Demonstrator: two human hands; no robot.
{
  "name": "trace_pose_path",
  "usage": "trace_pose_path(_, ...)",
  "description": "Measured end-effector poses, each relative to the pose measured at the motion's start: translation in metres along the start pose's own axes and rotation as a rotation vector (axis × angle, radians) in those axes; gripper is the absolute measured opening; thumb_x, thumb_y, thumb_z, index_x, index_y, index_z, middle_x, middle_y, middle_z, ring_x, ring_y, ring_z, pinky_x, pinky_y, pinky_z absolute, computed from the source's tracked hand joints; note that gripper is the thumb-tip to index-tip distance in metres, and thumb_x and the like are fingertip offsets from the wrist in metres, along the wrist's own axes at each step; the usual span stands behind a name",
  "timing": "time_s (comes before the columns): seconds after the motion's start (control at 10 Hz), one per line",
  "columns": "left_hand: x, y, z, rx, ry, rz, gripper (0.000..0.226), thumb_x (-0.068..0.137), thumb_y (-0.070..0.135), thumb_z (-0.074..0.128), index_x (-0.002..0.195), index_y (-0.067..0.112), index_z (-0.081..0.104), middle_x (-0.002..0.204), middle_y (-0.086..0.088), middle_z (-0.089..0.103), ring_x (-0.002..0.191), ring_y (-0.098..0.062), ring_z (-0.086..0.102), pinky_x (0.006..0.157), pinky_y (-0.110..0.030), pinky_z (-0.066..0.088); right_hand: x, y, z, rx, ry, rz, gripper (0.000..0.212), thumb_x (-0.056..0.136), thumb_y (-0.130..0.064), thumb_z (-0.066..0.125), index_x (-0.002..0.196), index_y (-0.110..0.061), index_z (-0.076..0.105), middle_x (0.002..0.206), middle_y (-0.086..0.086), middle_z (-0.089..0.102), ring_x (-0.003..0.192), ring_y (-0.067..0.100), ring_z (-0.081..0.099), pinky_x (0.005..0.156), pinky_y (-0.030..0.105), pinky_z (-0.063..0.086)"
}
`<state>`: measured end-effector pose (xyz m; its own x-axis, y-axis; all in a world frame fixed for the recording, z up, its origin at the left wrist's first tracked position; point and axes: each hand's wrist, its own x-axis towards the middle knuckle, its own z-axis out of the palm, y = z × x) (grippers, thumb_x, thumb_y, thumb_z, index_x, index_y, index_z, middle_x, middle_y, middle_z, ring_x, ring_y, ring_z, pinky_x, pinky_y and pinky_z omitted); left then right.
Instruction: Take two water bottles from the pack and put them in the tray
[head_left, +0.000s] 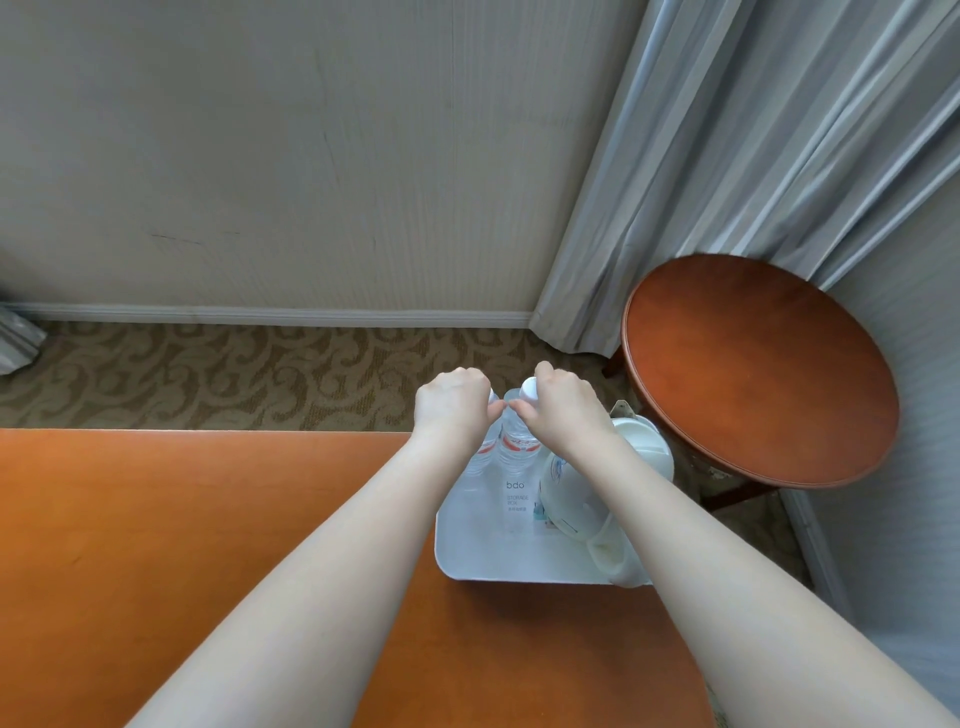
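Observation:
Two clear water bottles with white caps stand upright side by side at the far end of a white tray (485, 558) on the orange table. My left hand (451, 408) grips the top of the left bottle (480, 460), hiding most of its cap. My right hand (563, 408) holds the neck of the right bottle (514, 447), whose cap shows just left of my fingers. Whether the bottles rest on the tray floor or hang just above it, I cannot tell. No pack is in view.
A white electric kettle (631, 457) sits in the right half of the tray, partly under my right forearm. A round wooden side table (758, 374) stands to the right, by grey curtains (727, 156). Patterned carpet (208, 374) lies beyond the table's far edge.

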<state>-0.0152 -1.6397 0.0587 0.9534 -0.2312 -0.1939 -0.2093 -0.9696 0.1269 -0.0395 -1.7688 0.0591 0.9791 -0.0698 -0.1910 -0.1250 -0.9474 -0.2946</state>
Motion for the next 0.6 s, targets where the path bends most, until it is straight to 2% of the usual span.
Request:
trace_pose_path(0.2, -0.004, -0.003, 0.0, -0.125, -0.033, -0.035, 0.043, 0.091, 0.046, 0.05, 0.106, 0.005, 0.055, 0.105, -0.012, 0.061, 0.094, -0.029, 0.058, 0.067, -0.033, 0.038, -0.003, 0.006, -0.005, 0.093, -0.093, 0.041, 0.036, 0.089, -0.03, 0.059, 0.113, -0.006, 0.047, 0.115, 0.016, 0.059, 0.102, 0.033, 0.056, 0.071, 0.033, 0.036)
trace_pose_path(0.3, -0.008, -0.005, -0.003, -0.066, -0.034, -0.002, 0.042, 0.092, 0.045, 0.047, 0.108, 0.007, 0.053, 0.108, -0.011, 0.061, 0.098, -0.029, 0.058, 0.07, -0.034, 0.038, -0.008, 0.005, -0.007, 0.069, -0.104, 0.036, 0.039, 0.089, -0.028, 0.058, 0.12, -0.009, 0.044, 0.117, 0.015, 0.055, 0.104, 0.033, 0.055, 0.076, 0.036, 0.041)
trace_pose_path(0.4, -0.016, -0.007, -0.007, 0.01, 0.026, 0.067, 0.04, 0.092, 0.043, 0.047, 0.114, 0.009, 0.05, 0.111, -0.009, 0.057, 0.103, -0.027, 0.054, 0.079, -0.036, 0.04, -0.017, 0.002, -0.009, -0.003, -0.067, 0.021, 0.043, 0.09, -0.028, 0.057, 0.126, -0.012, 0.039, 0.12, 0.013, 0.05, 0.112, 0.031, 0.05, 0.084, 0.04, 0.045)
trace_pose_path(0.6, -0.028, -0.013, -0.016, 0.044, 0.101, 0.152, 0.048, 0.093, 0.045, 0.045, 0.128, 0.013, 0.043, 0.122, -0.007, 0.052, 0.111, -0.026, 0.048, 0.088, -0.037, 0.039, -0.029, -0.003, -0.018, -0.057, -0.002, 0.004, 0.047, 0.093, -0.033, 0.05, 0.134, -0.014, 0.036, 0.133, 0.01, 0.045, 0.123, 0.029, 0.041, 0.097, 0.043, 0.039)
